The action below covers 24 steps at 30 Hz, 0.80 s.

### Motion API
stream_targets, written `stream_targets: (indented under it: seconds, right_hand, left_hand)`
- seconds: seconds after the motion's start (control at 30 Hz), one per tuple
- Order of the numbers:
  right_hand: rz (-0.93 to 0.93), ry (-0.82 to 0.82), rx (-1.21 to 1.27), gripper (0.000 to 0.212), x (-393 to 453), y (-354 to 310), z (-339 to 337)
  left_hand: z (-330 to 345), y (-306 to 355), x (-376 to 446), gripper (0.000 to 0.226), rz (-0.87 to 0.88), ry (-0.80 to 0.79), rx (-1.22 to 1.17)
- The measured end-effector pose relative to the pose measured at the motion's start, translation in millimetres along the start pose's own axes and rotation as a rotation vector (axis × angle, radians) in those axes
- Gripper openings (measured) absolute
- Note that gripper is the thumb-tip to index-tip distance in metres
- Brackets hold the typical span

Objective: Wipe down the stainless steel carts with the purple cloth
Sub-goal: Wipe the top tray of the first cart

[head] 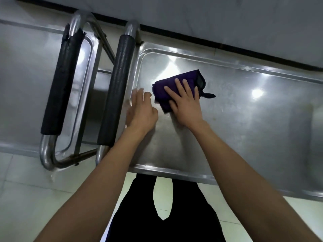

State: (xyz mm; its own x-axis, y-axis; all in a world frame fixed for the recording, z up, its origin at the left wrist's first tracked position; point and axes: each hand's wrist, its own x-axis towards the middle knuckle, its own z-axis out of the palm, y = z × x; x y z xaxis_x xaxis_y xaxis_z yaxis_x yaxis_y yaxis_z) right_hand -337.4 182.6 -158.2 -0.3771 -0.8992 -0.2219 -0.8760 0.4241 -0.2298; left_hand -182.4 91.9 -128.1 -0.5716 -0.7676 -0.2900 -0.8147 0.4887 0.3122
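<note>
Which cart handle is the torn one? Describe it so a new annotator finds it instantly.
Start at the right cart's top, where the right hand presses the purple cloth. Two padded handles stand side by side left of it; skip the near handle beside the left hand and take the far-left handle. Its black padding is ripped and ragged at the upper end; the other's is intact.

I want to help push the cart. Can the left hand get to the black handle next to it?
Probably yes. The left hand lies open on the cart beside the handle, with nothing between them.
</note>
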Motion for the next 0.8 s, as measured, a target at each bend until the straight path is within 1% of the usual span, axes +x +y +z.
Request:
stream_targets:
  seconds: [0.1,0.17,0.43,0.53,0.63,0.8]
  right_hand:
    - [0.05,0.003,0.019,0.051,-19.0,28.0,-4.5]
    - [0.078,0.004,0.026,0.051,-32.0,49.1,-7.5]
    - [0.233,-0.003,0.056,0.052,-79.8,154.9,-23.6]
    - [0.294,0.012,0.077,0.052,-99.3,192.6,-28.7]
    - [0.328,0.023,0.088,0.051,-117.7,220.0,-30.0]
    - [0.329,0.057,0.069,0.051,-142.7,227.0,-21.7]
  left_hand:
    - [4.2,24.8,-1.3,0.045,0.147,-0.06,0.062]
    - [9.7,46.1,-2.0,0.044,0.203,-0.082,0.06]
    - [42.1,141.9,1.4,0.041,0.301,-0.132,0.108]
    - [51.4,171.2,1.7,0.039,0.308,-0.159,0.148]
    - [57.8,187.1,-0.2,0.032,0.271,-0.19,0.202]
    - [62.3,189.2,-3.8,0.036,0.263,-0.2,0.307]
